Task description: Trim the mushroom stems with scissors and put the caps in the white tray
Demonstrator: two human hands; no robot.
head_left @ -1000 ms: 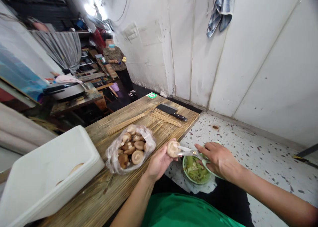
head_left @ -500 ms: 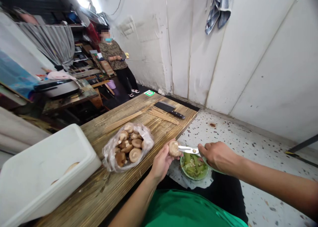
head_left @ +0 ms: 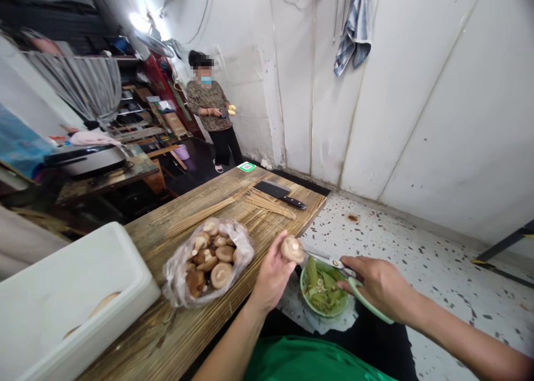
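L grip [head_left: 272, 275] angled up w/ mushroom [head_left: 293, 250], R grip [head_left: 381, 286] pointing left w/ scissors [head_left: 336, 263].

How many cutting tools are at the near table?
2: steel scissors with pale-green handles in the right hand, and a black-handled cleaver on the brown wooden table. Others may be hidden.

Toward the far end of the wooden surface [head_left: 146, 336], a cleaver [head_left: 273, 191] with a black handle lies by loose thin sticks [head_left: 271, 204], near a green-and-white card [head_left: 246, 167] printed with a code. A checked towel [head_left: 355, 30] hangs against the pale wall [head_left: 438, 119] above the speckled floor [head_left: 450, 242]. Farther back, a person [head_left: 212, 105] in a patterned top stands beyond a purple bucket [head_left: 182, 152], a grey curtain [head_left: 92, 86] and a pink cloth [head_left: 89, 138] draped on an appliance [head_left: 94, 161].
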